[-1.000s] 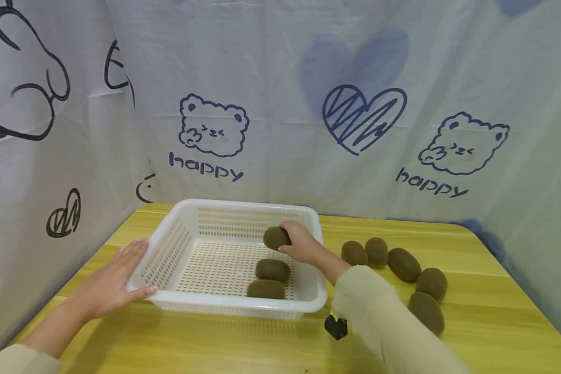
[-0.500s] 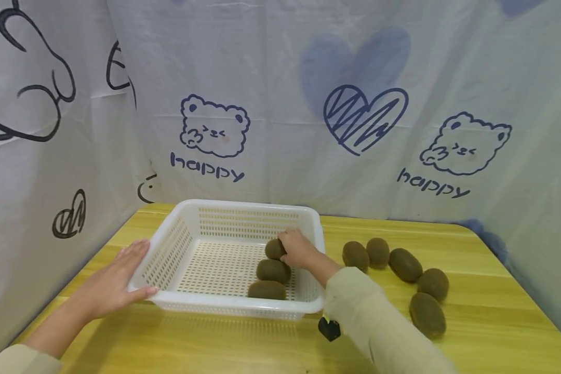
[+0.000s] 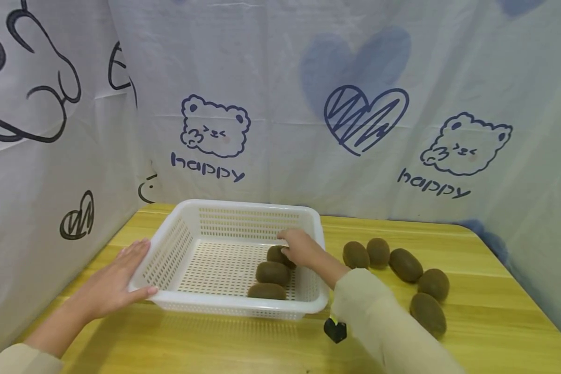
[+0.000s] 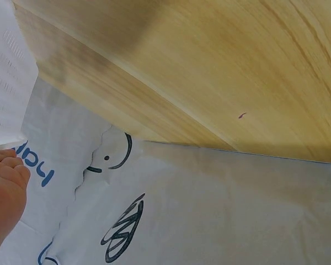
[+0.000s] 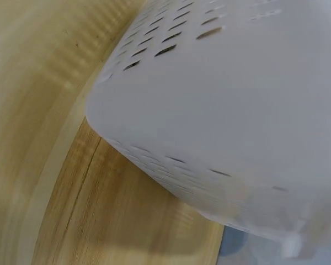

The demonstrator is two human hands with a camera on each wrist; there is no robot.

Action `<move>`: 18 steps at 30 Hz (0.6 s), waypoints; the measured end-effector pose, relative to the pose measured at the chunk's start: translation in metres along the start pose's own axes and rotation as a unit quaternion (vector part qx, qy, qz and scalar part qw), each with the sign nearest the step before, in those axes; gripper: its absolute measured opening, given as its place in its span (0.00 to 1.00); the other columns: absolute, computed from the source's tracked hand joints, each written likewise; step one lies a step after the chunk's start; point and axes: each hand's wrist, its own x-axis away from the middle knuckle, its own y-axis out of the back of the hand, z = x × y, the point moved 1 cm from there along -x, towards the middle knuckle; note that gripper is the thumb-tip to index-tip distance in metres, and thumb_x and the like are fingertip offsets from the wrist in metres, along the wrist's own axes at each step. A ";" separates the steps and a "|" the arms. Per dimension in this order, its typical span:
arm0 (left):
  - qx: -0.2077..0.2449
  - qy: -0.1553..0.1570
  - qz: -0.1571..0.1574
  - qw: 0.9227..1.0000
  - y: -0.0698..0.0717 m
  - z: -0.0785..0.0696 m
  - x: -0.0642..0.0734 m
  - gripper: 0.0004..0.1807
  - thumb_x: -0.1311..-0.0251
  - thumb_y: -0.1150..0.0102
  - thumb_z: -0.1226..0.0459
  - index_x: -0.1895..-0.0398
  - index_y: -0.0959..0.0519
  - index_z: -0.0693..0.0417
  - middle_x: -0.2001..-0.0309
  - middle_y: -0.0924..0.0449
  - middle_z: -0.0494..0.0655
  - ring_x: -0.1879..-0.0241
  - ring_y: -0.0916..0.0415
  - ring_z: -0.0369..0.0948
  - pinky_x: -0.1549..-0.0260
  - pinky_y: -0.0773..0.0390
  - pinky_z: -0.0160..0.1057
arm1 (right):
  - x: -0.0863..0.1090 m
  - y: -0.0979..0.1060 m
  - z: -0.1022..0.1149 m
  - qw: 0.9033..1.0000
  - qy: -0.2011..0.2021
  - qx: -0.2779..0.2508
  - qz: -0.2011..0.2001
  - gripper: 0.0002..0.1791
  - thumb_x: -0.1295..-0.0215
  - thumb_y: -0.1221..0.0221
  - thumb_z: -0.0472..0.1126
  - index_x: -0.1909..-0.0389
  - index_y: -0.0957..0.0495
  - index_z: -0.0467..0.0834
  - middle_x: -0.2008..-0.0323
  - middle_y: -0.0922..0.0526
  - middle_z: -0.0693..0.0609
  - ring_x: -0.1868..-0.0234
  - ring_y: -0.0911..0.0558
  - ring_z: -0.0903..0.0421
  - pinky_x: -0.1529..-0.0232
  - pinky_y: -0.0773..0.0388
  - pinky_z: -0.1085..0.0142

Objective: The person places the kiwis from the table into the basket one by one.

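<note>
While head view shows left hand spread on left rim of white perforated plastic basket, right hand, fingers parted, empty, is by farthest of three brown oval kiwis inside, right. Five similar kiwis outside, right. Left wrist: hand at rim. Right wrist: basket wall.

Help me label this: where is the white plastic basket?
The white plastic basket stands left of centre in the head view, between the left hand and five kiwis on the table.
</note>
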 end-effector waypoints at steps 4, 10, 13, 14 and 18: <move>0.003 0.006 0.004 1.000 0.001 0.001 0.000 0.51 0.47 0.42 0.47 0.30 0.53 0.69 0.32 0.49 0.70 0.31 0.52 0.60 0.40 0.79 0.15 | 0.006 0.008 0.000 0.998 0.019 -0.031 -0.046 0.17 0.42 0.42 0.29 0.50 0.25 0.30 0.49 0.21 0.36 0.43 0.25 0.42 0.40 0.28 0.54; 0.002 0.006 0.003 1.000 0.003 0.001 -0.001 0.51 0.47 0.42 0.47 0.30 0.53 0.68 0.32 0.49 0.70 0.32 0.49 0.62 0.40 0.78 0.15 | 0.021 0.016 -0.007 0.990 0.042 -0.059 -0.122 0.18 0.42 0.41 0.31 0.50 0.24 0.30 0.50 0.20 0.37 0.45 0.23 0.42 0.42 0.27 0.53; 0.002 0.008 0.007 1.000 0.003 0.001 0.000 0.51 0.46 0.42 0.47 0.30 0.54 0.68 0.31 0.49 0.69 0.32 0.50 0.62 0.40 0.78 0.15 | 0.028 0.018 -0.012 0.985 0.042 -0.070 -0.154 0.19 0.41 0.41 0.34 0.49 0.25 0.31 0.50 0.20 0.37 0.46 0.23 0.43 0.44 0.25 0.52; 0.002 0.008 0.007 1.000 0.002 0.000 0.000 0.51 0.46 0.42 0.47 0.30 0.54 0.68 0.31 0.50 0.69 0.31 0.50 0.61 0.40 0.78 0.15 | 0.030 0.019 -0.014 0.983 0.040 -0.074 -0.164 0.19 0.41 0.41 0.34 0.49 0.25 0.31 0.50 0.20 0.37 0.46 0.23 0.42 0.45 0.25 0.52; 0.004 0.008 0.008 1.000 0.002 0.000 0.000 0.51 0.46 0.43 0.47 0.29 0.55 0.68 0.31 0.50 0.69 0.30 0.52 0.60 0.39 0.78 0.15 | 0.040 0.022 -0.024 0.973 0.035 -0.093 -0.206 0.19 0.43 0.39 0.34 0.50 0.24 0.31 0.51 0.20 0.37 0.49 0.21 0.42 0.48 0.24 0.50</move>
